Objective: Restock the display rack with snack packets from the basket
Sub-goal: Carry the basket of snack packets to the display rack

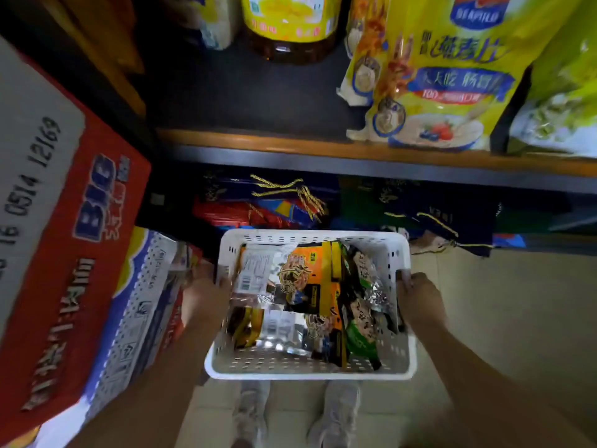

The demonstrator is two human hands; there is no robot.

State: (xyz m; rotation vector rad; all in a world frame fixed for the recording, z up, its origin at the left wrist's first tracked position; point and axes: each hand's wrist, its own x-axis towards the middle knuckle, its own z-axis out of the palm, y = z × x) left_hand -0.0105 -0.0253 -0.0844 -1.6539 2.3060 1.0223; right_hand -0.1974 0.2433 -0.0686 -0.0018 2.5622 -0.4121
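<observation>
The left hand [206,291] and right hand [420,297] each gripped a side rim of the white basket [310,371], fingers curled over it. Snack packets [310,286] lay inside. Beyond the basket ran a wooden shelf [258,142]; below it was tiled floor [500,286].

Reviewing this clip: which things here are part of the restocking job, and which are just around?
Part of the job:
- white basket, gripped at its sides by the left hand and right hand
- snack packets inside it

Just around:
- red carton
- oil bottle
- oat bag on the shelf
- shoes
</observation>
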